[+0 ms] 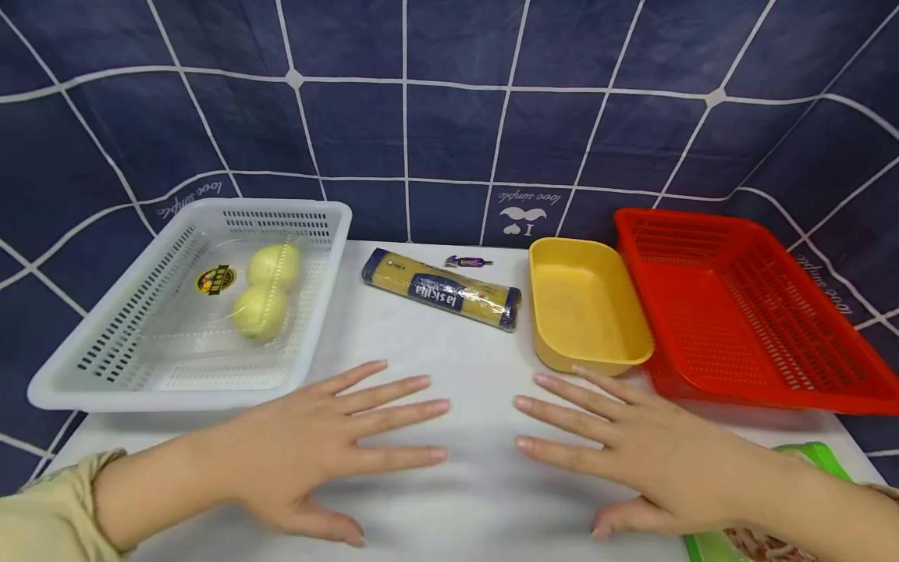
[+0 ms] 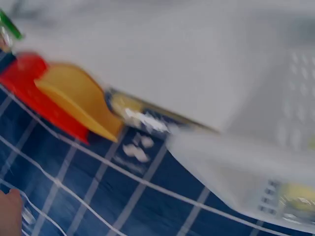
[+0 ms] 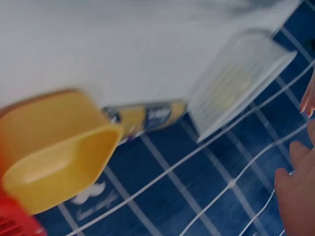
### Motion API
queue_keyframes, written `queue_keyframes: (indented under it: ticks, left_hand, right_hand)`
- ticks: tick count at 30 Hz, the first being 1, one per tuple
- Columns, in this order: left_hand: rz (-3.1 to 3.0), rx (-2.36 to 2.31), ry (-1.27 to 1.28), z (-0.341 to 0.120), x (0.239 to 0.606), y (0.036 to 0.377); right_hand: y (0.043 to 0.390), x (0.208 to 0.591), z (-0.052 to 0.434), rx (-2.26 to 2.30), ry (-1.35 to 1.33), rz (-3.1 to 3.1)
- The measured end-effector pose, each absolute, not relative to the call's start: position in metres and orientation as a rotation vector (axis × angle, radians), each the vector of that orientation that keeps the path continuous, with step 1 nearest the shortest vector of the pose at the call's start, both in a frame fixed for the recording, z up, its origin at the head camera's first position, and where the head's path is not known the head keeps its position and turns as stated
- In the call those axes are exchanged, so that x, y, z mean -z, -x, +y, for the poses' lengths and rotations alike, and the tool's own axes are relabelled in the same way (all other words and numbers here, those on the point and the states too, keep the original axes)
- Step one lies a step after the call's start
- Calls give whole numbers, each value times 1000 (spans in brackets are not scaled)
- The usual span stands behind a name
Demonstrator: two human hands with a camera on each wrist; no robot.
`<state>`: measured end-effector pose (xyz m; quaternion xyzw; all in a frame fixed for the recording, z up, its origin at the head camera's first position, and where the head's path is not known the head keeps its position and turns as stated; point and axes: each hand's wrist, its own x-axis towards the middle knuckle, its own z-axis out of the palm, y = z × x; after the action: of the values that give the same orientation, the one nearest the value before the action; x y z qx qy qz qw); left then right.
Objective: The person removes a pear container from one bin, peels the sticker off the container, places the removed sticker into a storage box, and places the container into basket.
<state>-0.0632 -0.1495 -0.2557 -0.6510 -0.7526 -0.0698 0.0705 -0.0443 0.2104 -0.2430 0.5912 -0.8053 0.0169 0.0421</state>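
Fingers spread and straight, my left hand (image 1: 330, 445) hovers palm-down over the white table, just right of the white basket (image 1: 175, 398). My right hand (image 1: 632, 445) mirrors it, its fingertips near the front of the yellow bin (image 1: 590, 312). Neither hand holds anything. Behind them a pack of spaghetti (image 1: 442, 290), yellow with a dark blue label, lies slantwise on the table. A small purple-wrapped candy (image 1: 469, 261) sits beyond it. In the basket, a clear plastic package with a round label holds two pale yellow-green fruits (image 1: 260, 311).
A red basket (image 1: 709, 312) stands at the right, against the yellow bin. Partly under the right forearm lies a green package (image 1: 818, 457). Dark blue checked cloth (image 1: 449, 133) hangs behind and at both sides of the table (image 1: 449, 515). Both wrist views are blurred.
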Motion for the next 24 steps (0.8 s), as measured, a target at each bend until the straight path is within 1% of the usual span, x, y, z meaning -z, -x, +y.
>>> queue_keyframes:
  ticks: [8, 13, 18, 21, 24]
  left_hand:
    - [-2330, 319, 1608, -182, 237, 96]
    - [-2392, 433, 1354, -208, 233, 118]
    - [-2489, 650, 1044, -239, 231, 135]
    - [-2577, 799, 842, -258, 232, 143]
    - [-2722, 917, 607, -278, 233, 150]
  right_hand:
    - [69, 231, 244, -113, -1510, -2577]
    - [87, 227, 244, -191, -1365, -2626]
    - [108, 227, 211, -438, -1137, -2640]
    - [124, 229, 181, -675, -1073, -2564]
    - [141, 234, 148, -937, -1071, -2489]
